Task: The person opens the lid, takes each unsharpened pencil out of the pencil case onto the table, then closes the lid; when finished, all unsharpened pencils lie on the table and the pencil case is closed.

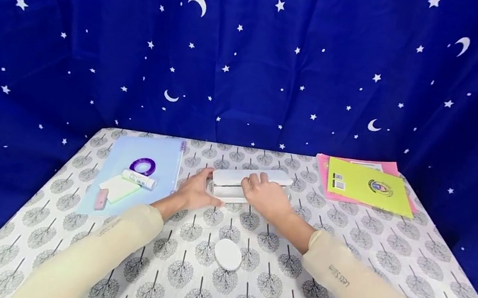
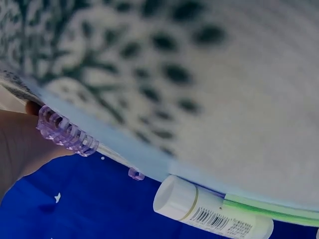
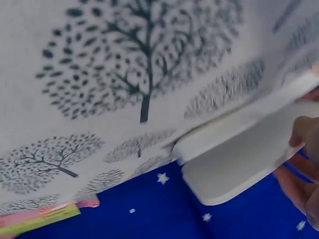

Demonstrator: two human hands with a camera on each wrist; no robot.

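Note:
A long white case [image 1: 228,192] lies near the middle of the table, its lid [image 1: 234,175] tilted up at the back. My left hand [image 1: 195,192] grips the left end of the case, thumb at the front corner and fingers behind. The right hand [image 1: 268,197] holds the lid's front edge with curled fingers. In the right wrist view, the raised lid [image 3: 229,167] stands apart from the case's base along one side, with fingers [image 3: 298,191] at its edge. What lies inside the case is hidden. Only part of the left hand [image 2: 22,144] shows in the left wrist view.
A white oval object [image 1: 228,254] lies in front of the case. At left, a light-blue spiral notebook [image 1: 156,148] bears purple tape [image 1: 143,166], a white glue stick [image 1: 139,179], sticky notes [image 1: 118,189] and a pink eraser [image 1: 101,198]. Yellow-green [image 1: 370,187] and pink booklets [image 1: 322,171] are stacked at right.

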